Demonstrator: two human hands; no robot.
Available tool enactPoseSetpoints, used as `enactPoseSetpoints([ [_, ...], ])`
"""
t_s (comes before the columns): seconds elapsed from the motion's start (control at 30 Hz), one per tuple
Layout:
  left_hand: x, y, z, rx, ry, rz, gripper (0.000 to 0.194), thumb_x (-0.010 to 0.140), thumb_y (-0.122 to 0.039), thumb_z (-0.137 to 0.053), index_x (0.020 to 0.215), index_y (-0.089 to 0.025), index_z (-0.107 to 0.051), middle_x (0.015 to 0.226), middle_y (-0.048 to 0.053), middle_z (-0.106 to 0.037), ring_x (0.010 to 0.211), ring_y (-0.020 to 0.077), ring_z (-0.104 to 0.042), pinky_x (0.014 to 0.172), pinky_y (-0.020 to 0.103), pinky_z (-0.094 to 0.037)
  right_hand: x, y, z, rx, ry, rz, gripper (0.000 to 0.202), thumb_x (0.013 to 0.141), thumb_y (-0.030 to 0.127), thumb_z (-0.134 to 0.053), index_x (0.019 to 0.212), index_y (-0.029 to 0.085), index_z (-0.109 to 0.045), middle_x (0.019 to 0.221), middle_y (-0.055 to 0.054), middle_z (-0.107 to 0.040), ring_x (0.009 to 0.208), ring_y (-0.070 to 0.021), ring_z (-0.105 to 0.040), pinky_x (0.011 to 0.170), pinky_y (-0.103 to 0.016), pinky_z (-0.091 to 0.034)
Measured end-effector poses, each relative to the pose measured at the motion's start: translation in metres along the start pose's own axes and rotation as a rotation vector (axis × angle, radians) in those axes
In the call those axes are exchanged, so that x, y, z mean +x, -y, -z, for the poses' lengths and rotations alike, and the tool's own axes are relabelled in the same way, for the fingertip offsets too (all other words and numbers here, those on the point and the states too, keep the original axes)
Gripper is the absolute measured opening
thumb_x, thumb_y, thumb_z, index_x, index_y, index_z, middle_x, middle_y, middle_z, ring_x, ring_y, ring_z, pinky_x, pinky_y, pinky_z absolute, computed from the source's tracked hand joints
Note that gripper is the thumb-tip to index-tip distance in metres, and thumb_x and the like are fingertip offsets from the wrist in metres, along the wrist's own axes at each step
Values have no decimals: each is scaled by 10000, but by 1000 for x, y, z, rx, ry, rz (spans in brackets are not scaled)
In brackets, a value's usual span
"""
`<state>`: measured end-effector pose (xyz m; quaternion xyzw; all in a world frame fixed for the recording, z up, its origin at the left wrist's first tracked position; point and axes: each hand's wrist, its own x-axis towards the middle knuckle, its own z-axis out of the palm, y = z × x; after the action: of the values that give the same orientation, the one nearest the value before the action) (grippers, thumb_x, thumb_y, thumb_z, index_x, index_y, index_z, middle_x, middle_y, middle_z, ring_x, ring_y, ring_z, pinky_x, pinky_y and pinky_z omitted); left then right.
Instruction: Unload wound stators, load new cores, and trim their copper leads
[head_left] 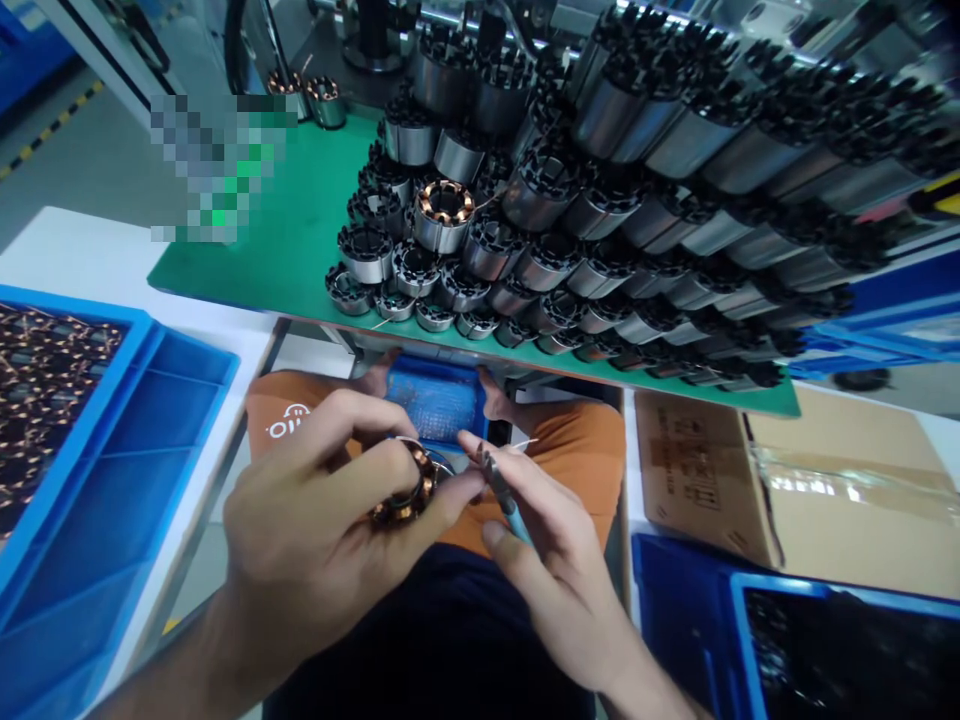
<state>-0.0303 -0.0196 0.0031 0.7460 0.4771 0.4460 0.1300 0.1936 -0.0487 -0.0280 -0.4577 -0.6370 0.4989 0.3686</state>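
Note:
My left hand (330,500) is closed around a copper-wound motor stator (424,480), held above my lap, with fingers covering much of it. My right hand (551,550) grips a small cutting tool, apparently nippers (498,490), with a light blue handle and a dark metal head. The tool's head lies close to the left thumb, at the stator's right side. A thin wire end (525,443) sticks out past the right fingers. Whether the nippers' jaws are parted cannot be made out.
On the green mat (247,245) stand stacked rows of bare stators (540,190), with one copper-wound stator (444,215) among them. At left is a blue bin (180,370) of wound stators. A cardboard box (847,480) and a blue crate (739,600) sit at right.

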Motion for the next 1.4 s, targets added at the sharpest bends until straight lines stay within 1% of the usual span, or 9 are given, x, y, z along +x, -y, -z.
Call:
enactPoseSetpoints([
  [0.13,0,-1,-1,-7,0,12,334,1005,-267,-924,854,-236,-627,1003,-18,-709,848,139,-777,840,323,-691,2,0,2,-70,-22,25,765,1020,81,-608,1650,515,-635,1161,29,-753,997,-155,-700,902,-286,-610],
  [0.27,0,-3,0,11,-10,16,326,1022,-273,-903,858,-238,-624,995,-26,-701,825,129,-761,825,309,-673,2,-2,1,-98,-50,69,771,993,50,-605,1630,481,-667,1081,18,-774,971,-171,-732,828,-291,-619],
  [0.47,0,-2,0,20,12,5,328,1006,-240,-927,863,-222,-633,1000,-18,-700,854,91,-737,721,248,-568,4,-4,0,-86,-72,87,770,922,0,-617,1573,390,-745,1326,-32,-855,1139,-227,-825,869,-320,-679],
  [0.6,-3,5,-2,16,13,11,336,964,-224,-971,872,-219,-648,997,-10,-706,893,97,-724,759,227,-558,12,-11,4,-41,-80,87,707,899,-11,-624,1488,333,-810,1331,-23,-866,1095,-210,-852,946,-315,-685],
  [0.73,-7,14,-7,-254,42,249,208,998,-215,-868,905,-233,-683,1092,15,-748,1000,133,-736,835,217,-605,19,-18,11,-139,-162,29,621,991,82,-646,1549,327,-770,1379,-48,-838,1263,-229,-793,1069,-364,-646],
  [0.83,-10,19,-13,-593,61,552,51,1019,-188,-761,991,-226,-780,1214,62,-794,966,166,-778,713,198,-653,22,-19,11,-263,-138,75,673,974,145,-722,1624,321,-710,1099,-39,-775,1046,-207,-748,912,-351,-651],
  [0.93,-11,21,-20,-826,56,704,45,1021,-209,-817,1017,-231,-857,1097,63,-822,866,185,-797,704,219,-695,22,-18,5,-316,-145,190,726,919,119,-772,1612,328,-715,979,-8,-632,894,-180,-650,814,-339,-620],
  [1.23,-8,16,-29,-1114,12,744,160,987,-86,-800,966,-238,-848,1041,39,-817,1008,186,-812,970,254,-715,25,-13,-8,-316,-207,278,814,914,45,-790,1638,404,-686,1024,-16,-627,890,-185,-674,771,-347,-622],
  [1.4,-8,16,-30,-1060,28,707,186,948,-107,-814,999,-270,-889,1088,39,-829,1012,198,-811,911,253,-717,27,-15,-9,-261,-200,283,818,937,46,-795,1640,446,-675,997,5,-618,855,-172,-647,742,-330,-607],
])
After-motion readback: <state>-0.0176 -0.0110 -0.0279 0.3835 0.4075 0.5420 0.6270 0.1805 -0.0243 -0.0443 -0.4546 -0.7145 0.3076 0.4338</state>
